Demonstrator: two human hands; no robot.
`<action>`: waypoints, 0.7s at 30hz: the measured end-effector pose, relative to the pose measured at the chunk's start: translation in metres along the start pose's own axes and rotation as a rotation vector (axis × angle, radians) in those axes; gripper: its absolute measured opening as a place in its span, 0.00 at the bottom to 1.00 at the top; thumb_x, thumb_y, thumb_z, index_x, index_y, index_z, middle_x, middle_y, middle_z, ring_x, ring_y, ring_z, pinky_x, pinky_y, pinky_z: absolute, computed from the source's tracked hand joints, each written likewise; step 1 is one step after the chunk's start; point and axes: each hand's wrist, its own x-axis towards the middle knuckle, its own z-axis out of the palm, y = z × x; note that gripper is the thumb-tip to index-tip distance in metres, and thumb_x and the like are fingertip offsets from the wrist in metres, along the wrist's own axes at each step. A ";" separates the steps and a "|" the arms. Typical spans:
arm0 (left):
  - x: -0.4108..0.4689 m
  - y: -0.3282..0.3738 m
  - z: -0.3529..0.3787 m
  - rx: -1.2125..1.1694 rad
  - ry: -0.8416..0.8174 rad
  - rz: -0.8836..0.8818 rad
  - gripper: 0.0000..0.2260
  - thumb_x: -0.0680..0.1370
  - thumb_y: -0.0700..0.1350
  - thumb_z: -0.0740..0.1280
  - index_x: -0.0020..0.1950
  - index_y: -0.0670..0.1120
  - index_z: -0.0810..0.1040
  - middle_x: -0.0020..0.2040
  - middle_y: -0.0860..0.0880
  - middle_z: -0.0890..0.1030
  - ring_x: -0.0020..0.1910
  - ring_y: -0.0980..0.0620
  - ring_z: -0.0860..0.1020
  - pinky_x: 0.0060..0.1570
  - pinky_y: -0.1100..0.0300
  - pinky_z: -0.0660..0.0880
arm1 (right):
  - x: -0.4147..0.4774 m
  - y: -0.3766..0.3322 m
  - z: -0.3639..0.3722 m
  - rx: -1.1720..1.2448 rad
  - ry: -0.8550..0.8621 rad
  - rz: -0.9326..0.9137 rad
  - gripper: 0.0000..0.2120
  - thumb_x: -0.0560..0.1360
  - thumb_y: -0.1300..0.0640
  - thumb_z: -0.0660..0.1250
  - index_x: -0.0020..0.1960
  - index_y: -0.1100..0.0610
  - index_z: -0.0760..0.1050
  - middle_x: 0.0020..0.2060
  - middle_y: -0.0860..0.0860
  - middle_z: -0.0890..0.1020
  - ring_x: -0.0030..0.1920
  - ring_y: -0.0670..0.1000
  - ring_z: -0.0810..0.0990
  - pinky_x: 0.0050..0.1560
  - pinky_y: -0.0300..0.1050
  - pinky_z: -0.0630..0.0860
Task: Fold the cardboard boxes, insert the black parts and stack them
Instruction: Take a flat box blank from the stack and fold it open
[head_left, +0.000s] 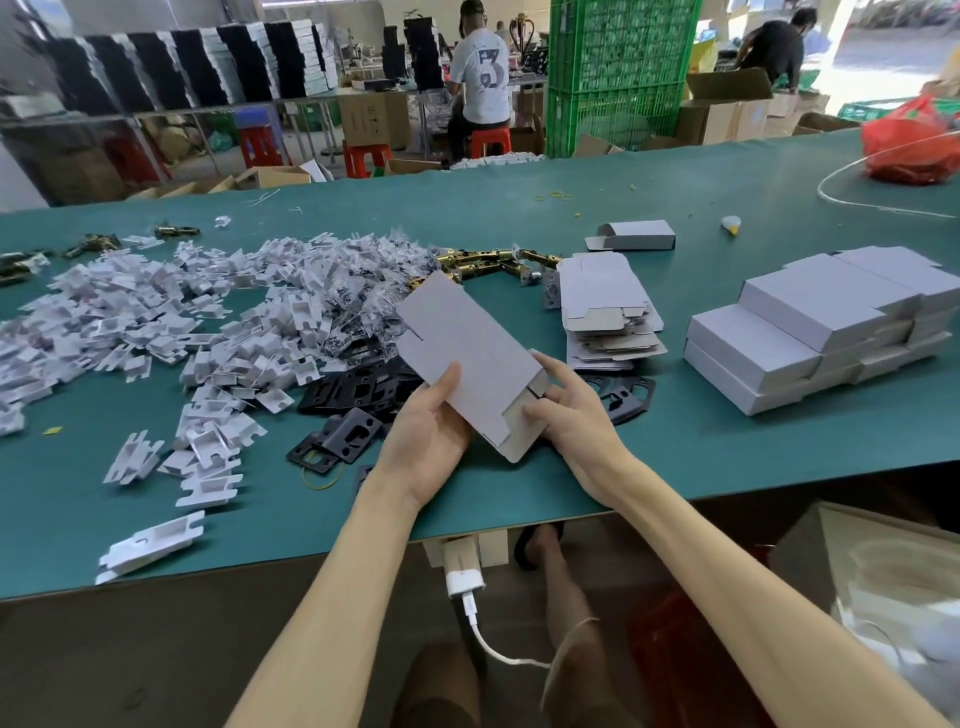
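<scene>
So the cardboard box (467, 353) here is a flattened blank, thin grey board. I'd guess it's super light and fairly stiff across the faces but floppy at the creases and flaps, and easy to dent if you squeeze, so hold it by the long edges. It's up in the air just over the middle of the worktop's (727, 441) near edge. The long axis runs away from the person, with the far end leaning a bit left and the open flap end pointing back at them. The left hand (431, 431) grips the left edge, thumb on top, fingers underneath. The right hand (571, 410) pinches the near right corner at the flaps. The black parts (358, 395) lie just beyond on the left, and the finished boxes (810, 332) are stacked well off to the right.
</scene>
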 end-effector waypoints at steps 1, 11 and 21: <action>-0.001 0.001 0.000 -0.003 -0.035 -0.007 0.20 0.84 0.44 0.64 0.76 0.42 0.71 0.72 0.43 0.78 0.71 0.45 0.77 0.65 0.50 0.78 | 0.000 0.000 -0.001 0.037 -0.001 -0.005 0.23 0.79 0.73 0.60 0.63 0.49 0.75 0.54 0.49 0.86 0.55 0.49 0.82 0.56 0.44 0.77; -0.014 0.008 0.005 0.191 -0.312 0.050 0.47 0.75 0.52 0.78 0.83 0.39 0.55 0.83 0.39 0.59 0.82 0.37 0.56 0.82 0.38 0.47 | -0.001 -0.004 -0.007 0.229 -0.071 0.078 0.16 0.79 0.67 0.66 0.67 0.66 0.76 0.55 0.56 0.85 0.48 0.49 0.85 0.45 0.40 0.81; -0.015 0.011 0.010 0.210 -0.190 0.043 0.51 0.64 0.60 0.83 0.79 0.40 0.66 0.74 0.41 0.74 0.78 0.42 0.68 0.79 0.45 0.62 | 0.001 0.000 -0.004 0.131 -0.085 0.059 0.18 0.78 0.59 0.71 0.63 0.68 0.76 0.46 0.54 0.86 0.42 0.47 0.83 0.42 0.36 0.78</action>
